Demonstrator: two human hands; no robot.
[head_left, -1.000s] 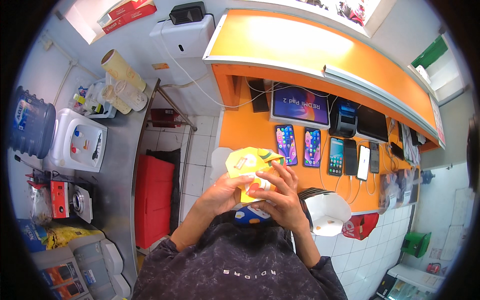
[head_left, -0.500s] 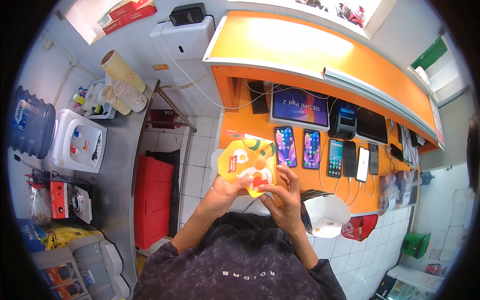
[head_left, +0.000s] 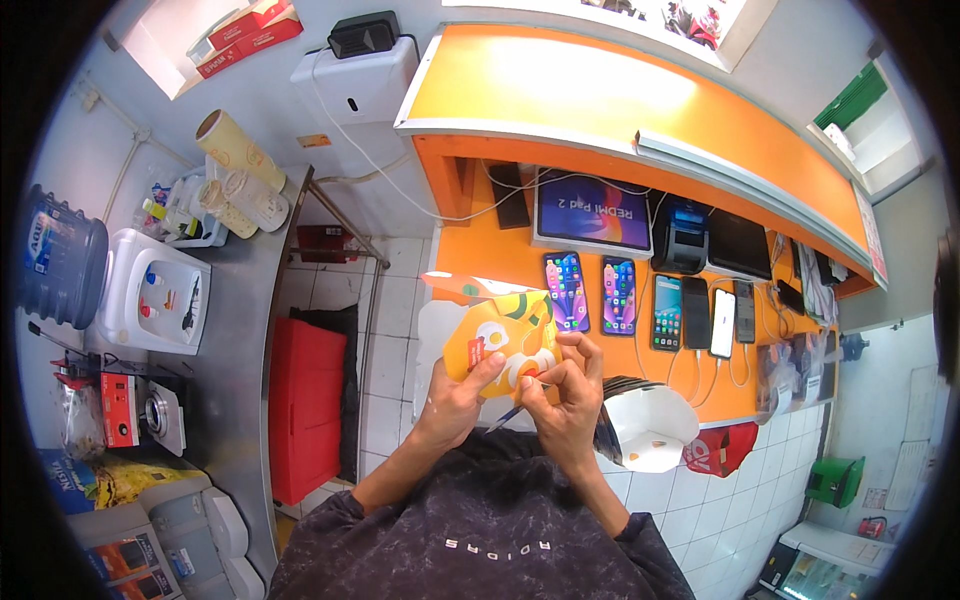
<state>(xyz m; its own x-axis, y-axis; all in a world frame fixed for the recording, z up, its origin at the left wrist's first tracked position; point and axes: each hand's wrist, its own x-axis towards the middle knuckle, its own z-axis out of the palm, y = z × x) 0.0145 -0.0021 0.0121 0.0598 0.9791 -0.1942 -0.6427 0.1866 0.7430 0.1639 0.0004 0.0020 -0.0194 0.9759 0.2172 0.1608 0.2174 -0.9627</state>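
A yellow-orange snack pouch (head_left: 497, 342) with white and green print is held up in front of me, its torn top flap (head_left: 462, 286) sticking out to the left. My left hand (head_left: 455, 400) grips the pouch's lower left side, thumb on its front. My right hand (head_left: 567, 392) pinches the pouch's lower right part, fingers bent over it. A thin dark stick-like thing (head_left: 505, 417) shows between the two hands; what it is cannot be told.
An orange counter (head_left: 640, 230) ahead carries a tablet (head_left: 592, 212), several phones (head_left: 618, 294) on cables and a small printer (head_left: 680, 240). A white helmet-like object (head_left: 645, 430) sits to my right. At left stand a steel table (head_left: 235, 330), a water dispenser (head_left: 150, 295) and a red bin (head_left: 305, 400).
The pouch has come down and turned a little in my hands, and its top flap now juts to the left. My right hand's fingers have shifted to the lower right part.
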